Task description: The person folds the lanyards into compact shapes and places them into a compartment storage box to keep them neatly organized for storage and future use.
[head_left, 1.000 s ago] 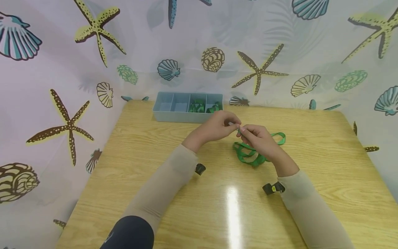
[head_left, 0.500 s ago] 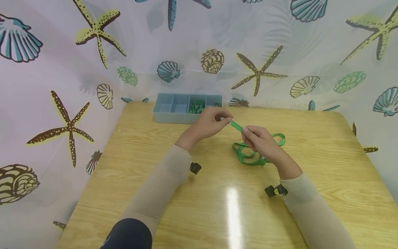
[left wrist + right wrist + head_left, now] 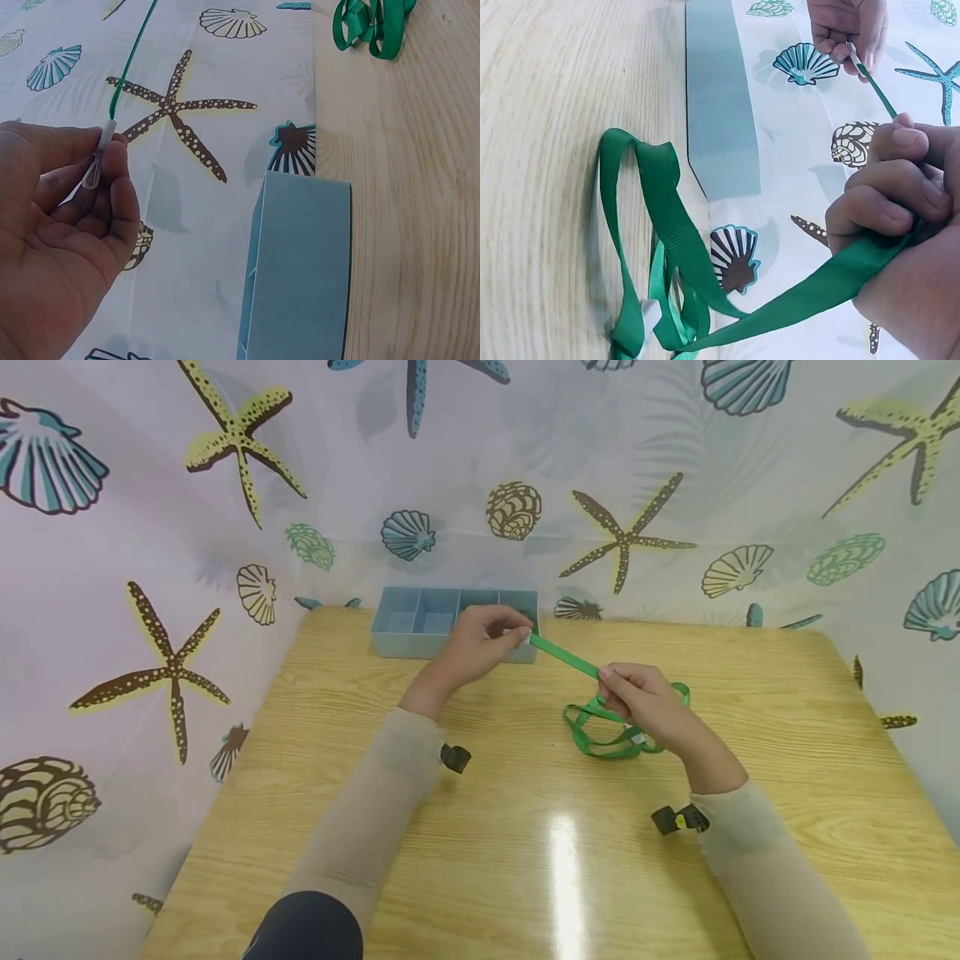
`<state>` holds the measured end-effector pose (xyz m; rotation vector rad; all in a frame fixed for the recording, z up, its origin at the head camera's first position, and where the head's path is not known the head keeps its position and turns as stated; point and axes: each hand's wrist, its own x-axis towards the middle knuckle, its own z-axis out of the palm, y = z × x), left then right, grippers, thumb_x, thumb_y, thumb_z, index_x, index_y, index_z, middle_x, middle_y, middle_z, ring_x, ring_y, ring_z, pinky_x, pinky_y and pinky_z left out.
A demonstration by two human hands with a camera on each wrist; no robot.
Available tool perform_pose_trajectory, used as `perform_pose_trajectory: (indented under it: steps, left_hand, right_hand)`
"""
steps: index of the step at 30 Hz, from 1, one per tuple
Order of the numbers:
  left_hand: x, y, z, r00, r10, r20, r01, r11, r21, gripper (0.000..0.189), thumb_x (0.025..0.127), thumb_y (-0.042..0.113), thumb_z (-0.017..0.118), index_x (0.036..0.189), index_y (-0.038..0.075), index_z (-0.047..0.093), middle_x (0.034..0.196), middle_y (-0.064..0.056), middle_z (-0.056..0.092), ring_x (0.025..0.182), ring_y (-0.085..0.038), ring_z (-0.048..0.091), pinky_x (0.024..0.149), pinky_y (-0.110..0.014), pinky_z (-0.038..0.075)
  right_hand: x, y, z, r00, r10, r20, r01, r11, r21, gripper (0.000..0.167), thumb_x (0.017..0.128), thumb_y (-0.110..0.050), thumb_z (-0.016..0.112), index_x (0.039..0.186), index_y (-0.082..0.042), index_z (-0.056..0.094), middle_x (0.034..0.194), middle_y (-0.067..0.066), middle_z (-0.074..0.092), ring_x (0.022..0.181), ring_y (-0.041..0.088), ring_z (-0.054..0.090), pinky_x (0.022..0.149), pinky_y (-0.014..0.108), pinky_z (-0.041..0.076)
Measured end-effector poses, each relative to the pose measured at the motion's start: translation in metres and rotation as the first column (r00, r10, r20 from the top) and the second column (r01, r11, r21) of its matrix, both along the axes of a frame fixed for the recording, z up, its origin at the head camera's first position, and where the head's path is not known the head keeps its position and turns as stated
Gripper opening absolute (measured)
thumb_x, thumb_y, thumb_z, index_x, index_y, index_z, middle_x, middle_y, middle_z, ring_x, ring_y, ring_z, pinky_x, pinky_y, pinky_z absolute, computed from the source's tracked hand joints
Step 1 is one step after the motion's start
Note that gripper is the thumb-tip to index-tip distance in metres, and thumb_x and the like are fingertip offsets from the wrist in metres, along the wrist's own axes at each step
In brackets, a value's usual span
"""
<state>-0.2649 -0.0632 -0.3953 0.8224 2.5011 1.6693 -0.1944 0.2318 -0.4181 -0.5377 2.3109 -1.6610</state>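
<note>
A green lanyard (image 3: 564,656) is stretched in a straight band between my two hands, slanting down to the right. My left hand (image 3: 474,647) pinches its white end piece (image 3: 108,133) between thumb and forefinger; a small clear loop hangs from that piece in the left wrist view. Curled fingers of my right hand (image 3: 651,703) grip the ribbon farther along, and the strap runs out below them. The rest of the lanyard lies in loose loops on the table under my right hand, with a second white piece (image 3: 652,315) among them.
A light blue tray (image 3: 408,646) with a row of compartments stands at the table's back edge, partly behind my left hand. Green material shows in its rightmost compartment. Behind the wooden table (image 3: 360,727) hangs a white cloth (image 3: 465,460) printed with shells and starfish.
My left hand has moved left and up, in front of the tray, with the white end piece. The ribbon span between the hands has grown longer. My right hand has shifted slightly right.
</note>
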Motion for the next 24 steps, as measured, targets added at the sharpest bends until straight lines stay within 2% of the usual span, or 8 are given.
perform_pose_trajectory:
  steps: [4, 9, 14, 17, 20, 24]
  left_hand:
    - [0.000, -0.005, 0.001, 1.000, 0.004, 0.011, -0.005, 1.000, 0.026, 0.019, 0.107, 0.021, 0.066, 0.117, 0.010, 0.079, 0.119, -0.008, 0.076, 0.102, -0.028, 0.073, 0.091, -0.040, 0.059]
    - [0.002, -0.011, 0.003, 1.000, 0.016, 0.008, -0.016, 0.999, 0.042, 0.021, 0.108, 0.023, 0.066, 0.120, 0.010, 0.078, 0.114, -0.011, 0.075, 0.095, -0.022, 0.071, 0.084, -0.040, 0.057]
    - [0.003, -0.021, 0.006, 0.999, 0.050, 0.015, -0.051, 0.996, 0.078, 0.020, 0.107, 0.021, 0.067, 0.120, 0.009, 0.077, 0.119, -0.011, 0.075, 0.097, -0.019, 0.072, 0.087, -0.038, 0.058]
    - [0.002, -0.028, 0.007, 0.997, 0.079, -0.007, -0.078, 0.992, 0.096, 0.019, 0.106, 0.019, 0.067, 0.118, 0.008, 0.077, 0.118, -0.011, 0.076, 0.097, -0.020, 0.073, 0.086, -0.036, 0.058]
    - [0.002, -0.036, 0.008, 0.994, 0.107, -0.027, -0.104, 0.990, 0.095, 0.019, 0.106, 0.018, 0.067, 0.118, 0.007, 0.078, 0.115, -0.011, 0.077, 0.096, -0.021, 0.072, 0.086, -0.036, 0.058]
    - [0.005, -0.044, 0.008, 0.991, 0.135, -0.019, -0.133, 0.988, 0.079, 0.020, 0.106, 0.020, 0.067, 0.118, 0.008, 0.078, 0.115, -0.009, 0.077, 0.097, -0.019, 0.073, 0.090, -0.039, 0.059]
  right_hand:
    - [0.000, 0.004, 0.003, 1.000, 0.011, -0.022, -0.011, 1.000, 0.018, 0.050, 0.118, -0.030, 0.039, 0.088, 0.009, 0.052, 0.059, -0.002, 0.039, 0.048, 0.015, 0.027, 0.045, 0.030, 0.028]
    - [0.002, 0.009, 0.008, 0.999, 0.021, -0.038, -0.021, 1.000, 0.014, 0.050, 0.118, -0.029, 0.039, 0.086, 0.008, 0.051, 0.058, -0.002, 0.037, 0.045, 0.016, 0.023, 0.041, 0.033, 0.025]
    - [0.004, 0.015, 0.014, 0.998, 0.025, -0.051, -0.025, 1.000, -0.001, 0.048, 0.118, -0.028, 0.040, 0.083, 0.004, 0.050, 0.058, 0.001, 0.036, 0.045, 0.019, 0.021, 0.040, 0.034, 0.024]
    - [0.007, 0.018, 0.016, 0.998, 0.006, -0.062, -0.007, 1.000, -0.006, 0.048, 0.117, -0.027, 0.040, 0.083, 0.004, 0.049, 0.060, 0.002, 0.036, 0.047, 0.019, 0.024, 0.041, 0.033, 0.026]
    - [0.009, 0.022, 0.018, 0.997, -0.017, -0.077, 0.017, 1.000, 0.002, 0.047, 0.117, -0.026, 0.041, 0.082, 0.004, 0.050, 0.061, 0.002, 0.037, 0.050, 0.020, 0.027, 0.045, 0.032, 0.030]
    - [0.012, 0.024, 0.020, 0.995, -0.027, -0.092, 0.028, 1.000, 0.009, 0.046, 0.117, -0.024, 0.041, 0.082, 0.004, 0.051, 0.062, 0.001, 0.037, 0.052, 0.021, 0.029, 0.048, 0.032, 0.032]
